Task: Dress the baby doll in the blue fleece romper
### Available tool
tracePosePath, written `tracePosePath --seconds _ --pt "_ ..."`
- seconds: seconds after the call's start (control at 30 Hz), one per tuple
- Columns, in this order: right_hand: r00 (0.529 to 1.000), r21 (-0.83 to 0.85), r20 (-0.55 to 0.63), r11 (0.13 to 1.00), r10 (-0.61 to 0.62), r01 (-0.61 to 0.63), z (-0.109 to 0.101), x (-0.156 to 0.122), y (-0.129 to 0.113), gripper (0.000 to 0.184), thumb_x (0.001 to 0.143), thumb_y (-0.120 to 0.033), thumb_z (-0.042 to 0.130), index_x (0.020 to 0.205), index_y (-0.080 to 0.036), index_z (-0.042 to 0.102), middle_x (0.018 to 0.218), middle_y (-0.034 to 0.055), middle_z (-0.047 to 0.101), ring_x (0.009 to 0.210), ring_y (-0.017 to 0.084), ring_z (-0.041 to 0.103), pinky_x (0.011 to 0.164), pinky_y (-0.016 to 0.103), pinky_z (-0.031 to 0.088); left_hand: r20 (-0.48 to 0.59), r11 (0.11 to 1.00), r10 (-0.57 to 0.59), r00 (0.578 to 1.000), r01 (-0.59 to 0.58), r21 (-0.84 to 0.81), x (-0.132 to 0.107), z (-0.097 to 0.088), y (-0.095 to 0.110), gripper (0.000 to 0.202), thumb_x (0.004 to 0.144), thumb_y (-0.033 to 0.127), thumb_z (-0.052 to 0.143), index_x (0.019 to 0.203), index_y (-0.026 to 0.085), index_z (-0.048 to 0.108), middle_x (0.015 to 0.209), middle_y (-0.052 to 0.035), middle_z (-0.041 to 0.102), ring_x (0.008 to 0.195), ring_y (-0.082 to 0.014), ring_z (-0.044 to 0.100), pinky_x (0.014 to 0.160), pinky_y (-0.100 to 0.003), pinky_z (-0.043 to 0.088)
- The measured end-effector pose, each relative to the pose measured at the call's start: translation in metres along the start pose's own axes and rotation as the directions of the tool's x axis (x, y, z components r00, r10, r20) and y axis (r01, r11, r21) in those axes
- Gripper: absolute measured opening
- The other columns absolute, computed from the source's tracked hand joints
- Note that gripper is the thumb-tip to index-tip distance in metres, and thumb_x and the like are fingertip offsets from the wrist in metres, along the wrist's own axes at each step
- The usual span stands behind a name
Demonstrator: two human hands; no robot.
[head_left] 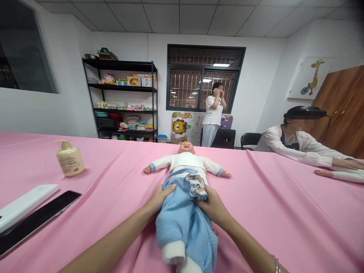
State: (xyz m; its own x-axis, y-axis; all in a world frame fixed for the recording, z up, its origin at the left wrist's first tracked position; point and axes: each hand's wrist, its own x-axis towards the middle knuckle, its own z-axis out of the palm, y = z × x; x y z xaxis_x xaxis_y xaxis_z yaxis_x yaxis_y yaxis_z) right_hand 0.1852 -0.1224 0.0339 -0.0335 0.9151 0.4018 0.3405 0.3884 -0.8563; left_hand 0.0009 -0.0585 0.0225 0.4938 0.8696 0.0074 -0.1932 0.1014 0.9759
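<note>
Your left hand (160, 199) is closed over one side of a blue fleece garment (182, 231), and your right hand (212, 207) grips the other side, just under a folded-over piece of the fleece with a printed pattern (197, 185). A bracelet (275, 264) circles your right wrist.

The garment covers the lower half of a baby doll (184, 161), which lies on its back between and just ahead of your hands, head pointing away from you and arms spread, in a white top with blue cuffs. The garment's white-cuffed end (174, 252) trails toward you, below your hands.

Everything sits on a counter (284, 216) draped in pink cloth. Left of your left hand stands a cream pump bottle (70, 159), and nearer you lie a flat white case (25, 206) and a black phone or tablet (35, 223). Well off to your right, a seated person's hands (345, 168) rest on the counter — and past the doll, a person (213, 113) stands by a black shelf unit (121, 98) loaded with toys and supplies.
</note>
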Motion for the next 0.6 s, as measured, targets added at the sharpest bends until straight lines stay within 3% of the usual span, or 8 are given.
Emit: tracePosePath --seconds 0.1,0.27,0.43,0.6 --pt "0.999 -0.011 0.038 0.999 0.038 -0.038 0.007 0.009 -0.002 0.045 0.062 -0.008 0.052 0.107 -0.016 0.054 0.103 0.0058 0.061 0.097 0.024 0.054 0.087 0.035 0.04 -0.066 0.999 0.033 0.997 -0.03 0.043 0.006 -0.006 -0.004 0.044 0.071 0.047 0.066 0.094 0.009 0.064 0.088 -0.0103 0.067 0.081 -0.0245 0.061 0.075 -0.032 0.048" --pt "0.956 0.128 0.257 0.976 0.139 -0.176 0.014 0.016 -0.014 0.063 0.056 -0.006 0.053 0.119 -0.014 0.045 0.112 0.0056 0.056 0.101 0.022 0.05 0.09 0.034 0.038 -0.103 0.987 0.108 0.989 -0.094 0.129 0.01 -0.013 -0.006 0.049 0.067 0.054 0.065 0.085 0.008 0.064 0.076 -0.0076 0.066 0.07 -0.0216 0.059 0.065 -0.028 0.047" --pt "0.904 0.185 0.28 0.906 0.323 -0.381 0.012 0.013 -0.011 0.04 0.056 -0.011 0.052 0.097 -0.013 0.052 0.084 0.0008 0.058 0.076 0.017 0.053 0.067 0.027 0.042 -0.065 0.944 0.254 0.965 -0.233 0.232 0.0 -0.005 0.0 0.043 0.072 0.051 0.062 0.084 0.01 0.063 0.079 -0.005 0.065 0.073 -0.0203 0.058 0.065 -0.025 0.045" --pt "0.907 0.196 0.245 0.898 0.344 -0.393 0.011 0.007 -0.003 0.036 0.052 -0.01 0.054 0.089 -0.014 0.052 0.076 -0.0015 0.055 0.069 0.015 0.049 0.061 0.025 0.04 -0.08 0.89 0.342 0.936 -0.295 0.349 -0.008 0.001 0.0 0.038 0.081 0.048 0.053 0.091 0.012 0.062 0.087 -0.005 0.064 0.083 -0.0223 0.057 0.072 -0.028 0.044"
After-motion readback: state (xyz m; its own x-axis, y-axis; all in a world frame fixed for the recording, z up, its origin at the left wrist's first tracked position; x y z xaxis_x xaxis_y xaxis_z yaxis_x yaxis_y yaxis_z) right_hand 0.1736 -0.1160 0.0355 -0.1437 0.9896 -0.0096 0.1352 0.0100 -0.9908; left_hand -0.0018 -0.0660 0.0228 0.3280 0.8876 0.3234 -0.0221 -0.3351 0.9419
